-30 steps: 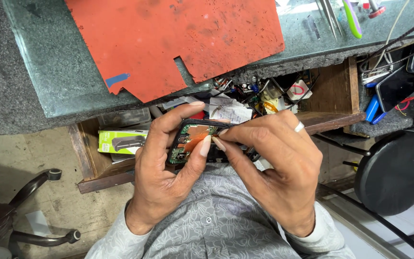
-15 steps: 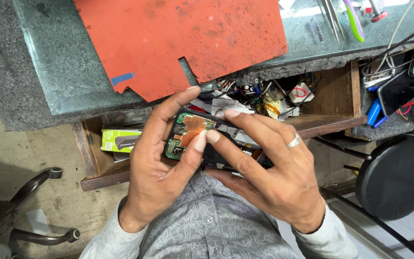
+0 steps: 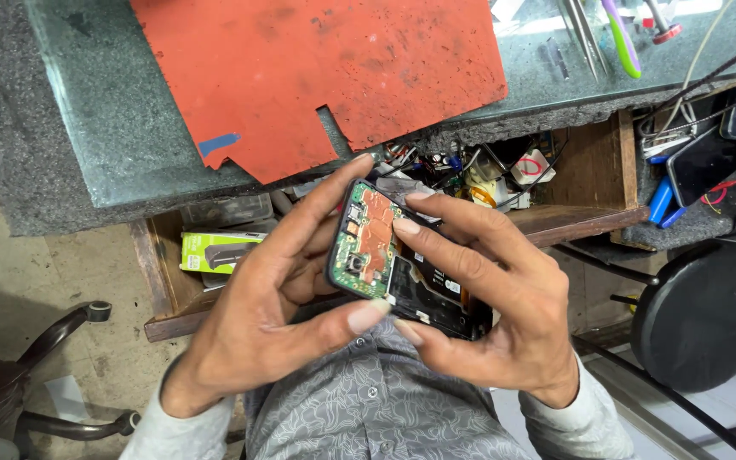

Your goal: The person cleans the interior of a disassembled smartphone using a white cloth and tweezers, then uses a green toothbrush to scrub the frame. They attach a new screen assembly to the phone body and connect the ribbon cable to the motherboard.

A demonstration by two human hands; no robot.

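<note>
From my head camera, much of the phone (image 3: 389, 264) is covered by my own fingers. Only its upper half shows plainly: a green board with an orange-copper patch. Its lower, dark half runs under my right hand (image 3: 491, 319), and I cannot tell where it ends. The small parts on the board are too fine to make out. The drawer (image 3: 594, 192) behind my hands is a tangle of wires and bits that I cannot sort apart, and my left hand (image 3: 274, 315) hides its middle. A green box (image 3: 219, 251) lies in its left part, half under my wrist. The mat (image 3: 334, 72) on the bench (image 3: 70, 111) is cut off at the top edge, as are the tweezers (image 3: 585, 30) and the tools near them. The stool (image 3: 704, 315) at right and the chair (image 3: 44, 366) at left both run out of frame.

My left hand grips the phone by its edges: the fingers reach up along the far side and over the top corner, and the thumb presses the near edge. My right hand cups the lower half from the other side, its forefinger laid flat with the tip on the copper patch and its thumb under the frame. Both hands hold the phone tilted above my lap, just in front of the open drawer.
</note>
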